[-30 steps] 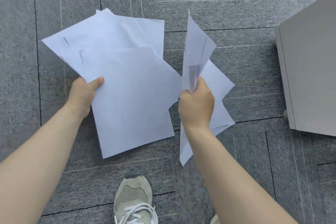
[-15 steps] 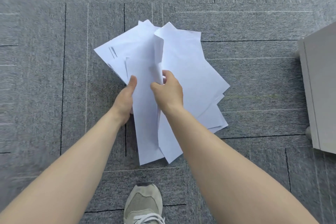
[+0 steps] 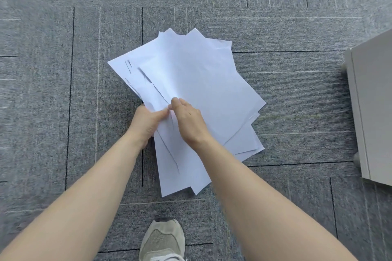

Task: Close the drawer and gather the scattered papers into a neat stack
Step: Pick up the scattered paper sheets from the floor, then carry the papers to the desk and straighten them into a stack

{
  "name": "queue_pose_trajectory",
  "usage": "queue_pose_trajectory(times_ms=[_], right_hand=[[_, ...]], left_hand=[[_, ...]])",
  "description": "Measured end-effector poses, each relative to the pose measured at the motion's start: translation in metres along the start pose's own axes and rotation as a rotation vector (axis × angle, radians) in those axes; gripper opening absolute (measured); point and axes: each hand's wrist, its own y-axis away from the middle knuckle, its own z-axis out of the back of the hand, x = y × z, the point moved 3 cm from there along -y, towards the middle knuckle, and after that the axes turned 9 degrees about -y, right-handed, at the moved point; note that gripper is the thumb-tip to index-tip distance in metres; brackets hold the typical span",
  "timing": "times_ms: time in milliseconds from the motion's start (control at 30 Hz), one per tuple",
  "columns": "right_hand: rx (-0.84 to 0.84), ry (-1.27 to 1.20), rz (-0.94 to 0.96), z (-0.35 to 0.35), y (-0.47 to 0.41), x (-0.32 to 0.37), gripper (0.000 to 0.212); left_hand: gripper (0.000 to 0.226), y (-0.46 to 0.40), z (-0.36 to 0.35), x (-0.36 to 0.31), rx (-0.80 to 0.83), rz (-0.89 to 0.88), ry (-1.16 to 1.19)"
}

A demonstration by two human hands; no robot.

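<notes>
Shoe (image 3: 162,239): at the bottom edge, on the grey carpet (image 3: 63,112).
Left hand (image 3: 146,122): pinching the papers' left edge, thumb on top.
Right hand (image 3: 187,121): fingers curled, gripping the papers (image 3: 197,82) just beside the left.
Papers: one uneven, fanned bundle held above the carpet.
Cabinet (image 3: 371,112): at the right edge.

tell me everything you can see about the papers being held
The papers are plain white sheets, thin and slightly creased, a few bearing faint dark lines near the left edge. They are fanned out unevenly, corners sticking out at different angles, so not yet a neat stack. They are held above the grey carpet, gripped at the near left edge by the left hand and the right hand, thumbs on top.
</notes>
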Motion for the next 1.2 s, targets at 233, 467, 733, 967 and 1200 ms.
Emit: queue_pose_trajectory(times_ms=[233,467,733,967,1200], right_hand=[[-0.196,0.071,-0.023,0.044,0.001,0.003,0.040],[-0.328,0.437,0.109,0.104,0.006,0.039,0.066],[-0.499,0.154,-0.021,0.197,0.035,0.117,0.107],[-0.252,-0.091,-0.188,0.236,0.109,0.181,0.023],[-0.261,-0.259,-0.071,0.259,0.208,0.273,0.025]], left_hand=[[0.016,0.004,0.010,-0.012,-0.084,0.033,-0.037],[0.031,0.030,0.011,-0.052,0.063,0.036,0.078],[0.042,0.071,0.013,-0.118,0.219,-0.026,0.156],[0.038,0.127,0.003,-0.223,0.266,-0.090,0.133],[0.038,0.200,-0.007,-0.333,0.328,-0.049,0.121]])
